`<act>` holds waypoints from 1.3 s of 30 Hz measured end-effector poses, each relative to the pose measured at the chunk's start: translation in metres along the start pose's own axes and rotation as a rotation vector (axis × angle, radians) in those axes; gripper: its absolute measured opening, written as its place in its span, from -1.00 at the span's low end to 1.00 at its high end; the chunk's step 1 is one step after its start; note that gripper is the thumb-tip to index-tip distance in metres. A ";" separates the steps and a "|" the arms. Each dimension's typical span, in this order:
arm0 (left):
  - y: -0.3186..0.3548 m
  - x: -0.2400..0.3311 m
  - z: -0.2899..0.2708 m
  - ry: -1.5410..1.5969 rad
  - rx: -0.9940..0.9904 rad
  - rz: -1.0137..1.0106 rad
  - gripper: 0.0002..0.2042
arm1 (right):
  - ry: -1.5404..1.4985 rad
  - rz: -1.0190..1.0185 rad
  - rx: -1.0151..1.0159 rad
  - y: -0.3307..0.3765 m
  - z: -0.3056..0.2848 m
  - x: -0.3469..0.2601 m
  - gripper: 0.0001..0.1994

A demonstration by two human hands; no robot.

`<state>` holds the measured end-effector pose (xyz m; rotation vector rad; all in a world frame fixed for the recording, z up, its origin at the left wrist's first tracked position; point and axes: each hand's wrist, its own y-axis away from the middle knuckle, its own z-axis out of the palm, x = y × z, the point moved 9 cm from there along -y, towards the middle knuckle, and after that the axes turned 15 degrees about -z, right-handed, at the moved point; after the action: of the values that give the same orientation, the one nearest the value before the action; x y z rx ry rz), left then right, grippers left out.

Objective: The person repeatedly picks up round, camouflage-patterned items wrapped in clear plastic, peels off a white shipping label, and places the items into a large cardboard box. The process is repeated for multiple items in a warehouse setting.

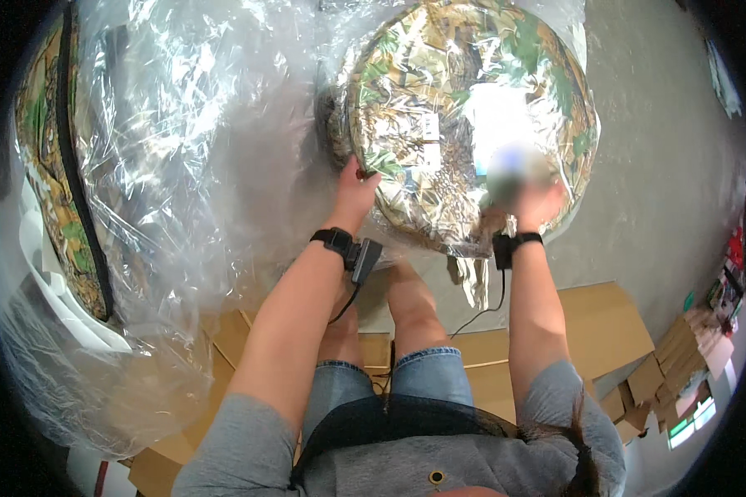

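A large round, flat package (423, 74) with a leafy camouflage pattern lies in front of me, wrapped in clear plastic. On its lower left rim, my left hand (358, 195) is closed, thumb and fingers pinching the edge. My right hand (545, 205) rests at the package's lower right part; a blurred patch hides most of its fingers, so its grip cannot be made out. Bright glare and a white patch lie on the wrapping just above it. Each wrist wears a black strap with a small device and a cable.
Big crinkled clear plastic (199, 157) spreads over the left side. Another camouflage piece with black trim (54, 182) stands at the far left, beside white curved parts (70, 311). Flattened cardboard (605, 323) lies on the grey floor (655, 166) near my legs, with more scraps at the right.
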<state>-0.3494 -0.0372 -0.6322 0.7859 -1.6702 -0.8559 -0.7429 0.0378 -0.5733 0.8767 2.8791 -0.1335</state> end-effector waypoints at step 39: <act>0.658 -0.057 -0.291 0.211 -0.734 0.554 -0.53 | -2.074 0.574 -0.541 0.380 -0.266 -0.047 -0.43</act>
<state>-0.1085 0.3122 -0.0489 -0.0937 -1.1572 -0.8560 -0.5176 0.3588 -0.3214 0.6187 0.6480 -0.0823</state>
